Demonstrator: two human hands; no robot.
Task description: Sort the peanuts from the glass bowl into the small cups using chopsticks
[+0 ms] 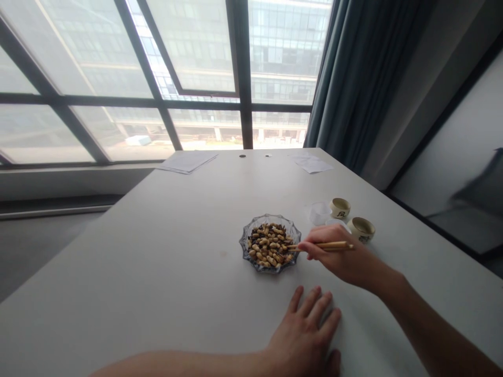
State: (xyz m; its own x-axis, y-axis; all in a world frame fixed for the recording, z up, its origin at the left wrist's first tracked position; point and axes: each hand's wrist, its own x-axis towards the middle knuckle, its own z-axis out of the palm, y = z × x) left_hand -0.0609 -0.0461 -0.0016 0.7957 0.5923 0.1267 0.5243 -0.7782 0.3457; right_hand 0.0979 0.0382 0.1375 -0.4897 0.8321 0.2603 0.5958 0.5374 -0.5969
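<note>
My right hand [338, 251] is closed around a pair of wooden chopsticks [334, 245]. Their tips reach over the right rim of a scalloped glass bowl [248, 255] and in among its contents. Peanuts in their shells [259, 250] fill the bowl, mixed with small dark pieces [257, 230] too small to name. Whether the tips pinch anything cannot be made out. My left hand [308, 330] lies flat on the white table with its fingers spread, just in front of the bowl and holding nothing.
Behind my right hand stand two small beige cups [361, 230] with dark markings, a clear plastic cup [320, 213] and a partly hidden white rim [338, 225]. Papers [187, 162] lie at the table's far left, another sheet [313, 163] at the far right. Windows rise beyond.
</note>
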